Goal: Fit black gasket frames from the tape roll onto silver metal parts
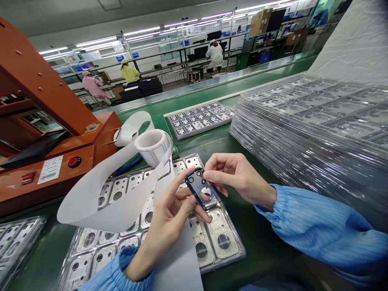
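Dark blue, the camera frame is pinched between the left hand and right hand; below the grip, a parts tray is seen.

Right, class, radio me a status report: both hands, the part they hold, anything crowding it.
Left hand and right hand both pinching the dark camera plate. Plate held above the tray of metal parts. White label tape draped across the tray, close by the left hand.
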